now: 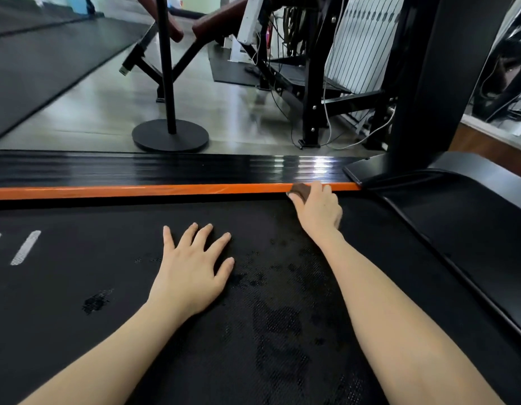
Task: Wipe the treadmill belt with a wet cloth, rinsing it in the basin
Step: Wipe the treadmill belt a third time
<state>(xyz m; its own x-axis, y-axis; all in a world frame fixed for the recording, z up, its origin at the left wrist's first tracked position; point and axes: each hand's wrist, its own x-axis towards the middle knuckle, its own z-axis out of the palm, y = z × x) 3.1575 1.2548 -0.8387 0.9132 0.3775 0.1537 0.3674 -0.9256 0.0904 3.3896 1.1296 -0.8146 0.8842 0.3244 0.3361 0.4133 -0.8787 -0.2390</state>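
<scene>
L. hand (192, 267) lay flat, fingers spread, on the belt (63, 276); r. hand (319, 213) gripped the cloth (300, 192) at 1 o'clock, on the orange strip (136, 190). Risk: belt looked wet, so leaning palm could slip.

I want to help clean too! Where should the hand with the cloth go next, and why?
Probably the right hand should slide the cloth left along the far edge of the belt, beside the orange strip. The cloth sits at the strip's right end, the dark wet patches lie mostly near the right arm, and the belt towards the white dashes looks dry.
</scene>
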